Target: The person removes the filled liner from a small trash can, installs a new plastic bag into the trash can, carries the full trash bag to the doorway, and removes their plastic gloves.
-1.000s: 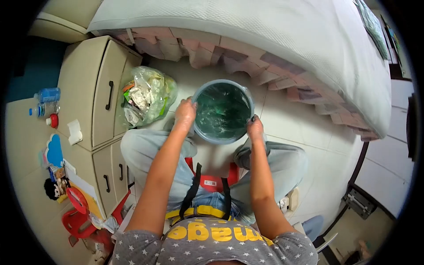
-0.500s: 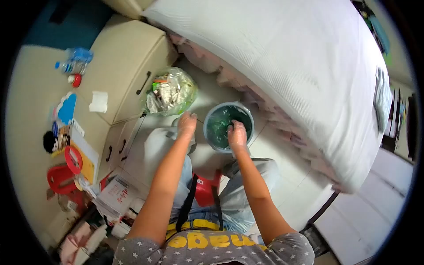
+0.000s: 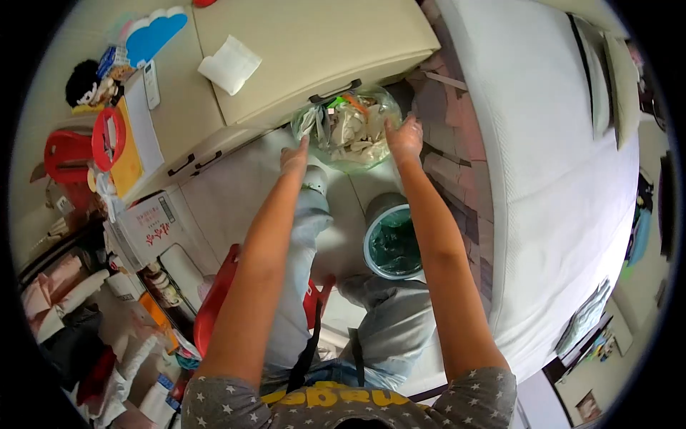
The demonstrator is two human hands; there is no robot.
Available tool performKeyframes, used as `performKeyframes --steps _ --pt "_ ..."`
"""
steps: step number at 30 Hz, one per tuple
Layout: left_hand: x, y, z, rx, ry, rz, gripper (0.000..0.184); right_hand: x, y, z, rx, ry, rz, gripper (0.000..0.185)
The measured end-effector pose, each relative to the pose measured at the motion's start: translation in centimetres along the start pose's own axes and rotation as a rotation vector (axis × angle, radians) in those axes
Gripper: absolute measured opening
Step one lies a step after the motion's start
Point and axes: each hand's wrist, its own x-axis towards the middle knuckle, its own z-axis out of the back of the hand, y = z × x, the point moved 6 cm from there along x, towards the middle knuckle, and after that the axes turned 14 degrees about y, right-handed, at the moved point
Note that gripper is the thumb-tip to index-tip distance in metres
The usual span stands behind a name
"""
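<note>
A clear, greenish plastic bag [image 3: 354,132] full of crumpled wrappers and other litter sits on the floor against the cream cabinet. At its lower left edge is my left hand [image 3: 294,157], fingers apart and one pointing up along the bag. My right hand [image 3: 405,138] is at the bag's right edge, thumb apart from the fingers; whether either hand grips the plastic, I cannot tell. Both hands seem to wear thin clear gloves. Below my right hand stands a grey bucket [image 3: 371,250] with a dark green plastic liner inside.
A bed [image 3: 543,179] with a pink ruffled skirt runs along the right. On the cabinet [image 3: 307,43] lie a white tissue [image 3: 230,66] and a remote control [image 3: 151,84]. A printed box [image 3: 150,229] and a red stool [image 3: 218,297] are at the left.
My right hand has left the bucket and moved to the bag's right side. The left hand has moved up to the bag's left side. My view has turned and shifted toward the cabinet.
</note>
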Motion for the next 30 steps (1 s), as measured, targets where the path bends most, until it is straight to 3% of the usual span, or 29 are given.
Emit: performKeyframes --steps 2,4,6,7,10,12,14,15,17,19,21,23,25,26,28,30 --pt "1.6 -0.4 -0.5 -0.032 0.083 -0.062 0.076 2.3 1.0 -0.6 -0.156 0.057 -0.169 0.07" --pt "1.7 0.0 -1.1 -0.079 0.077 -0.038 0.07 3.8 2.0 -1.1 -0.229 0.073 -0.236 0.066" --pt "3.9 1.0 -2.0 -0.118 0.078 -0.019 0.065 6.1 0.1 -3.2 -0.128 0.211 -0.222 0.052" --pt "8.0 2.8 -4.1 -0.151 0.174 -0.038 0.057 6.5 -0.6 -3.4 -0.139 0.207 -0.222 0.039" --pt "13.9 6.1 -6.5 -0.158 0.241 -0.154 0.043 6.2 -2.1 -3.0 -0.095 0.146 -0.199 0.03" --pt "12.6 4.9 -6.0 -0.129 0.207 -0.257 0.038 5.7 -2.9 -2.2 -0.112 0.14 -0.205 0.027" --pt "10.0 3.3 -4.5 0.245 0.309 -0.236 0.039 5.9 -3.3 -1.5 -0.12 0.132 -0.211 0.024" --pt "7.2 1.7 -3.1 0.246 0.311 -0.235 0.039 6.2 -3.6 -1.5 -0.162 0.163 -0.202 0.024" --pt "1.8 -1.4 -0.2 0.165 0.11 -0.176 0.039 6.5 -4.3 -2.1 -0.205 0.197 -0.203 0.025" --pt "3.3 -1.2 -0.8 0.042 0.062 -0.081 0.04 7.2 -4.7 -1.9 -0.092 0.044 -0.194 0.03" --pt "3.9 -0.8 -1.1 -0.075 0.014 0.011 0.04 6.1 -2.4 -1.2 -0.093 0.056 -0.26 0.032" --pt "3.9 -1.1 -1.0 -0.028 -0.088 -0.031 0.038 5.8 -2.6 -1.0 -0.096 0.069 -0.332 0.034" --pt "7.7 0.6 -2.0 0.145 0.018 -0.127 0.035 6.2 -3.1 -3.0 -0.198 0.324 -0.362 0.033" --pt "8.9 0.8 -2.6 0.313 0.118 -0.223 0.032 6.8 -4.0 -3.9 -0.196 0.329 -0.36 0.033" --pt "6.3 0.1 -1.8 0.403 0.102 -0.238 0.029 7.9 -6.7 -6.6 -0.295 0.484 -0.322 0.028" --pt "4.6 -0.2 -1.8 0.489 0.09 -0.263 0.026 6.5 -6.1 -5.9 -0.318 0.49 -0.248 0.026"
